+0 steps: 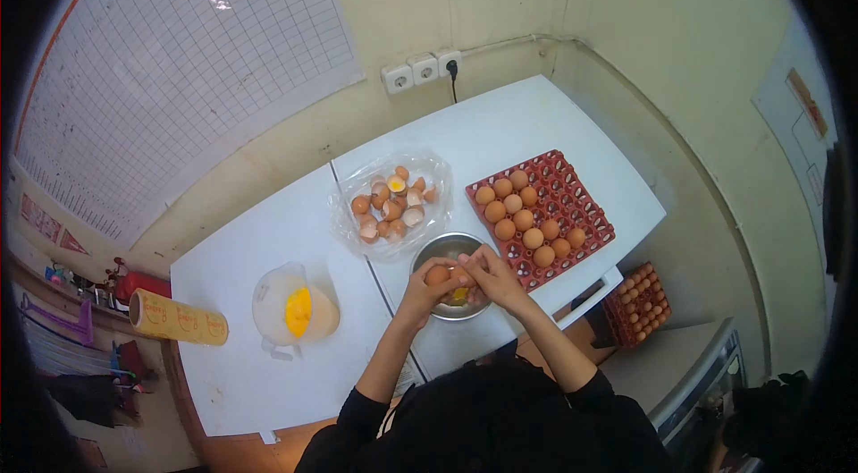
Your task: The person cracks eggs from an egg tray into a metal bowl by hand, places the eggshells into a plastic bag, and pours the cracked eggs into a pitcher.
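1. Head view, looking down: both hands meet over the metal bowl (451,251) at the near edge of the bench (268,366). Left hand (427,287) is curled round a brown egg (437,275); right hand (490,274) has its fingers pinched in at the same egg, and yolk shows just under them, so it looks like it's being cracked open.
2. Biggest risk I'd guess: shell bits dropping into the bowl if the halves get pulled apart unevenly.
3. That bowl sits close to the bench edge, so a hard push down could tip or slide it.
4. Bag of shells (391,202) lies just beyond the bowl; drips on the way over seem likely.
5. Red egg tray (572,196) on the right is within elbow range, easy to knock.
6. Jug with yolk (293,310) on the left is well apart, probably safe.
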`<state>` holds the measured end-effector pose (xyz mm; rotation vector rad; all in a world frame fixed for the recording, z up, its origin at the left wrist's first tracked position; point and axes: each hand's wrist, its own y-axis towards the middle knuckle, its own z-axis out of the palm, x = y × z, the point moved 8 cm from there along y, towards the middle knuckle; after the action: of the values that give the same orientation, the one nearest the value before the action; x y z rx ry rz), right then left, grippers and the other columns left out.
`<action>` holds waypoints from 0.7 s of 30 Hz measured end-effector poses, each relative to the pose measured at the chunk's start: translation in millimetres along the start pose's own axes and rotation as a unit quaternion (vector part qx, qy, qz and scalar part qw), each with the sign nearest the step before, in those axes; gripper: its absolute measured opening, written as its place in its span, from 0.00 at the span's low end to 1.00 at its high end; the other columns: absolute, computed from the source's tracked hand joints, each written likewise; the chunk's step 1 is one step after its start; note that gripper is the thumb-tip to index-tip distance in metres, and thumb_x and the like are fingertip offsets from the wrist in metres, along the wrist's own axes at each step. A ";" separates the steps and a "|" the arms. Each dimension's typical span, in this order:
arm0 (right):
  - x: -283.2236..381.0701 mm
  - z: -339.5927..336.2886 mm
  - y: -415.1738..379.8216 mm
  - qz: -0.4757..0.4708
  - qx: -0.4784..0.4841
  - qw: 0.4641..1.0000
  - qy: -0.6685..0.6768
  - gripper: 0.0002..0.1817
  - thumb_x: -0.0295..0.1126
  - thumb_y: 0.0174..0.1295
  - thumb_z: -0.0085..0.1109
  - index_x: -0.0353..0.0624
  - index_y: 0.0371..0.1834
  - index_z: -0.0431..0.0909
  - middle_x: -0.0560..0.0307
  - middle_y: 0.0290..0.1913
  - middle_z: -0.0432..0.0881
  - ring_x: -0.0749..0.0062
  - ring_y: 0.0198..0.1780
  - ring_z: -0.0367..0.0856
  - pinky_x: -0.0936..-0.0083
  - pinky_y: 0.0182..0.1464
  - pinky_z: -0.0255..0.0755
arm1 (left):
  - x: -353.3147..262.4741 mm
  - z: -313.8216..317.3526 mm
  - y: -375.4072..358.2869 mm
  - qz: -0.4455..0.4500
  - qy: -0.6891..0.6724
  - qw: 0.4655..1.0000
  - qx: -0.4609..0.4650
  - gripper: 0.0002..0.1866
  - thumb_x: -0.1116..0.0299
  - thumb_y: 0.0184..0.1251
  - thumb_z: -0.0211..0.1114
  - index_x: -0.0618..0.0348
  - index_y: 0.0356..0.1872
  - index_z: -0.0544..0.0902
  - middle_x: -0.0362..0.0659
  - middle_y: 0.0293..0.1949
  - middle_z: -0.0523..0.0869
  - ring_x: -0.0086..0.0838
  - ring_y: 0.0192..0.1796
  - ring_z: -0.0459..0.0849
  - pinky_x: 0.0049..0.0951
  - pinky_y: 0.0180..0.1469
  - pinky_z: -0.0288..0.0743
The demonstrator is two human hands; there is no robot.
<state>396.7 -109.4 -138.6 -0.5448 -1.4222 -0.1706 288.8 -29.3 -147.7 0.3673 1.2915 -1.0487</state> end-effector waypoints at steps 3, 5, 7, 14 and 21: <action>0.6 1.5 1.8 -0.031 0.038 0.998 0.027 0.22 0.45 0.68 0.57 0.35 0.47 0.67 0.50 0.32 0.82 0.72 0.19 0.80 0.80 0.21 0.75 | -0.3 -6.7 0.0 -0.012 -0.041 0.999 -0.016 0.18 0.70 0.55 0.75 0.61 0.46 0.81 0.41 0.39 0.83 0.19 0.33 0.81 0.18 0.30 0.77; 11.1 0.7 1.2 -0.146 0.059 0.987 -0.023 0.23 0.46 0.64 0.63 0.35 0.45 0.71 0.53 0.29 0.83 0.73 0.22 0.81 0.82 0.27 0.76 | -5.4 -8.2 -1.7 -0.008 -0.035 0.999 -0.025 0.18 0.71 0.55 0.75 0.61 0.45 0.81 0.42 0.39 0.83 0.20 0.34 0.82 0.18 0.32 0.79; 22.3 -4.0 -4.5 -0.116 0.060 0.987 -0.096 0.21 0.43 0.63 0.65 0.36 0.45 0.73 0.53 0.31 0.84 0.75 0.26 0.82 0.82 0.30 0.77 | -7.8 -8.5 -1.4 -0.003 -0.029 0.999 -0.034 0.17 0.72 0.55 0.75 0.62 0.45 0.82 0.42 0.39 0.83 0.22 0.36 0.83 0.19 0.35 0.81; 39.8 -10.7 -9.5 -0.127 0.006 0.950 -0.285 0.16 0.34 0.48 0.72 0.40 0.40 0.82 0.59 0.24 0.82 0.82 0.27 0.80 0.82 0.31 0.75 | -7.8 -3.6 -0.3 0.078 0.067 0.993 -0.059 0.15 0.76 0.51 0.74 0.63 0.42 0.83 0.43 0.40 0.84 0.23 0.40 0.83 0.20 0.41 0.81; 45.0 -7.8 -15.6 -0.163 -0.021 0.953 -0.256 0.17 0.31 0.46 0.71 0.40 0.41 0.83 0.58 0.24 0.83 0.81 0.25 0.80 0.82 0.30 0.75 | -28.1 -3.3 -5.0 0.195 0.216 0.954 -0.074 0.17 0.76 0.47 0.73 0.63 0.41 0.83 0.43 0.39 0.86 0.25 0.44 0.83 0.25 0.50 0.77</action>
<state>404.2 -117.3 -91.6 -0.3977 -2.0189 -0.3407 285.0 -17.5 -121.8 0.7323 1.5922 -0.5453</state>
